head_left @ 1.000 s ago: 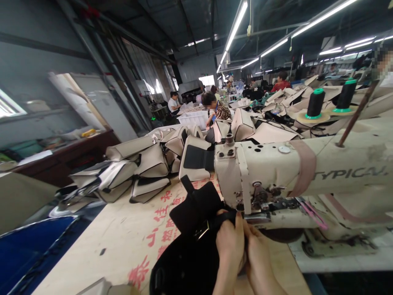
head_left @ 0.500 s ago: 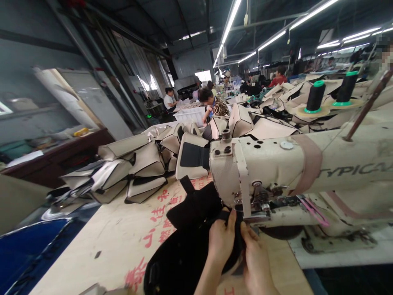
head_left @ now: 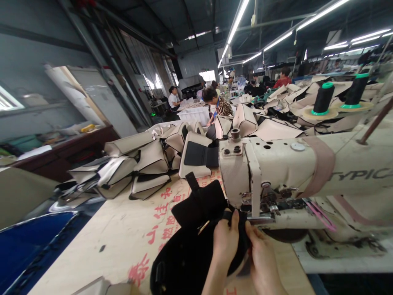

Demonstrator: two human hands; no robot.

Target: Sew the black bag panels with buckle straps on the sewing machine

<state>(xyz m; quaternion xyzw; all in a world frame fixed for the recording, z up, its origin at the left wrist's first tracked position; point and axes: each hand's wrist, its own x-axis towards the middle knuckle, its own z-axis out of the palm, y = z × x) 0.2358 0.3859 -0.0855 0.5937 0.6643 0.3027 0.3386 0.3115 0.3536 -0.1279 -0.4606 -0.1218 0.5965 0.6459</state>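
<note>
A black bag (head_left: pixel 184 258) with a flap and strap tab lies under the head of a sewing machine (head_left: pixel 236 176). Its edge is pinched by my left hand (head_left: pixel 225 239), fingers closed just in front of the machine's needle area. Close beside it, my right hand (head_left: pixel 260 252) grips the same bag's edge, thumb and fingers together, by the end of the machine's cylinder arm (head_left: pixel 285 219). The needle and the stitched spot are hidden behind the machine head and my fingers.
Beige bags with black edging (head_left: pixel 150 157) are heaped behind and left of the wooden board (head_left: pixel 123 229). Black thread spools (head_left: pixel 323 98) stand on the right. A blue bin (head_left: pixel 27 246) is at lower left. Several people sit farther back, one in a patterned top (head_left: pixel 224 107).
The whole view has shifted, so everything sits slightly farther right. Both hands keep hold of the black bag beside the machine, with little visible movement relative to it.
</note>
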